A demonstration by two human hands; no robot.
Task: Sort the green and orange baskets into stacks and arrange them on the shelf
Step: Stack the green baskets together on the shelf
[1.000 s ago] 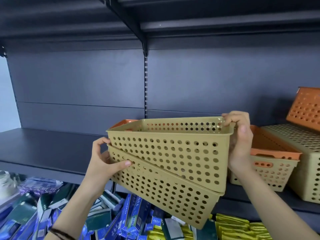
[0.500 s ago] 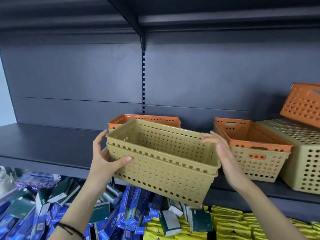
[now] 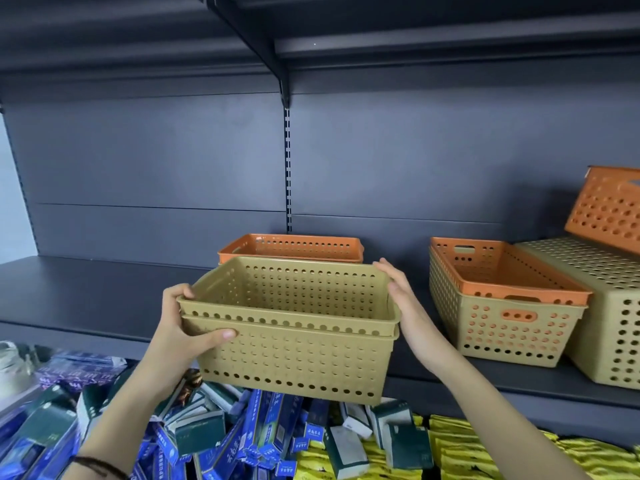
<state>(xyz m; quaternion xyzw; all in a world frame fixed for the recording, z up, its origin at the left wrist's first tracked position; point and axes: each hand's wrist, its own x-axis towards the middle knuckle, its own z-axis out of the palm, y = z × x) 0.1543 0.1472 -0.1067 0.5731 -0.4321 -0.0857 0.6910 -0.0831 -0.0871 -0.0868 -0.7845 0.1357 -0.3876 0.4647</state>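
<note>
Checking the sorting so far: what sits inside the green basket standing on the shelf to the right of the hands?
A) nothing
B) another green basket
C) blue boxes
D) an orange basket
D: an orange basket is nested in the green basket on the shelf, its orange rim showing above the green one.

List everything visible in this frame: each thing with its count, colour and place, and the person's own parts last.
Held baskets: two, green, nested, in front of the shelf edge.
Orange basket: at least one, on the shelf behind the held pair.
Mixed stack: orange basket nested in a green one, shelf right.
Large green basket: one, upturned, far right.
Tilted orange basket: one, atop it.
Shelf: dark grey.
Boxes: many, blue and green, below.
Packets: yellow, below right.
Left hand: grips the pair's left end.
Right hand: open against the right end.
</note>
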